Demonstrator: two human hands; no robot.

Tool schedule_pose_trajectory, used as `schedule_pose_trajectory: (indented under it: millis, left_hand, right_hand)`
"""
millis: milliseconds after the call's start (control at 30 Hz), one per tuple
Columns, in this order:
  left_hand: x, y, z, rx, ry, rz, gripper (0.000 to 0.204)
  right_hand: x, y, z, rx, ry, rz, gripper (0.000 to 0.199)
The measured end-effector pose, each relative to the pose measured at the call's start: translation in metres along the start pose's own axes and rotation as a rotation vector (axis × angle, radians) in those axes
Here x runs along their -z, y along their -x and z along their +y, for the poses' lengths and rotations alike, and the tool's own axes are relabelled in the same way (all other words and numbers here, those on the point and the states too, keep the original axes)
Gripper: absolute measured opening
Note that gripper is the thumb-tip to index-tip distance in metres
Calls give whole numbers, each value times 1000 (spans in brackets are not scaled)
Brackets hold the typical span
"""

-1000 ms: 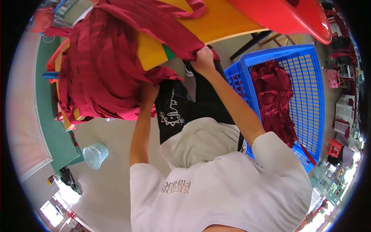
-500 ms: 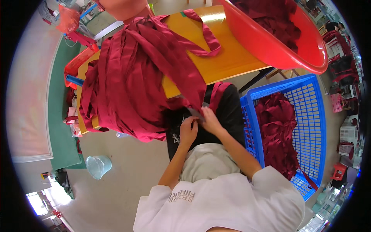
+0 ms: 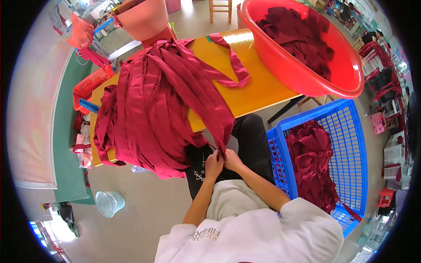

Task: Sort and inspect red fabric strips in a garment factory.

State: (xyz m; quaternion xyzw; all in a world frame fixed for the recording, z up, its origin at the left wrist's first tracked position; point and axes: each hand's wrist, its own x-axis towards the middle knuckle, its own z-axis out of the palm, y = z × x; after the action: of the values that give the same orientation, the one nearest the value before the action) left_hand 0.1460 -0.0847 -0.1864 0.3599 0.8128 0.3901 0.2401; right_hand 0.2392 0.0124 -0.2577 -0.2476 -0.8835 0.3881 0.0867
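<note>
A dark red fabric strip (image 3: 223, 125) hangs off a big heap of the same strips (image 3: 151, 109) that drapes over the front of a yellow table (image 3: 247, 94). My left hand (image 3: 214, 164) and my right hand (image 3: 233, 160) are close together above my lap, with bent fingers pinching the strip's lower end between them. Black trousers (image 3: 254, 136) lie behind and beside the hands. The fingertips partly hide the fabric's end, and I cannot make out any smaller item there.
To the right, a blue plastic basket (image 3: 344, 144) holds bunched red fabric (image 3: 309, 162). A large red basin (image 3: 280, 57) with dark red pieces stands on the table. A pale bin (image 3: 109, 204) is on the floor at left, below a red basket (image 3: 90, 85).
Both hands have drawn together at the strip's end, and the strip now hangs straighter. A red strip piece across the right thigh no longer shows there. The whole view has tilted slightly.
</note>
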Motion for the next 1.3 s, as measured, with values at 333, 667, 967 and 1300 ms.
schedule_pose_trajectory:
  millis: [333,667,967,1300]
  left_hand:
    - [10,3,6,9,193,65,18]
    - [-17,4,-8,-105,-38,46,14]
    - [-22,8,-19,-84,-18,71,17]
    - [-8,27,16,-204,-268,-39,17]
  right_hand:
    - [180,-6,-141,18,-264,-297,20]
    - [301,-165,-112,420,434,405,43]
    - [302,-65,-168,95,493,200,19]
    - [199,19,-162,36,-213,28,22]
